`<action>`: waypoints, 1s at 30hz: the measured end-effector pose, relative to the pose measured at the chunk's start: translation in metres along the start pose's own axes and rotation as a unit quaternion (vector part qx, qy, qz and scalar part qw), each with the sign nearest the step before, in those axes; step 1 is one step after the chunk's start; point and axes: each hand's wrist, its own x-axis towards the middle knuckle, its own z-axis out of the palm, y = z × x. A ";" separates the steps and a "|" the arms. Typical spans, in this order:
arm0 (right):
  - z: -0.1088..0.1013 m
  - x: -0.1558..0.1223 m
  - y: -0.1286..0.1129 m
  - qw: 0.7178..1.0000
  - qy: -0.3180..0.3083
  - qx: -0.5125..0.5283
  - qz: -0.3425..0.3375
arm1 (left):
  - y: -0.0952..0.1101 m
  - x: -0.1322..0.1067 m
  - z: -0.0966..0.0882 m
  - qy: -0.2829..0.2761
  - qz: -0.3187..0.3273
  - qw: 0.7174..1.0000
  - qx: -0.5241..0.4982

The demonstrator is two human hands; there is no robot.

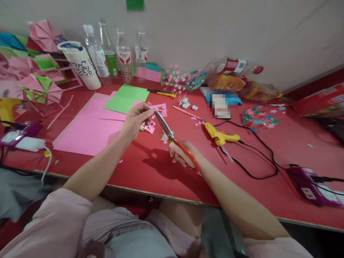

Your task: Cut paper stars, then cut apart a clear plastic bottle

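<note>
Now our right hand grips the red-handled scissors above the red table, while our left hand pinches a pink paper scrap at the blades' tips.

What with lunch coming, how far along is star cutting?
Done: cut stars heaped by the wall, more stars at the right. In hand: right hand holds the scissors, left hand pinched at the blade tips. Left, probably: pink sheets and a green sheet uncut.
</note>
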 end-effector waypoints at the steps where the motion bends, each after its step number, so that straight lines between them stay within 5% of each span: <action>1: 0.000 0.000 0.000 1.000 0.000 0.001 0.001 | 0.000 0.000 0.000 0.002 -0.001 1.000 0.001; 30: 0.006 -0.003 -0.005 0.998 0.038 -0.013 0.055 | 0.004 -0.004 0.001 -0.015 -0.054 0.998 -0.043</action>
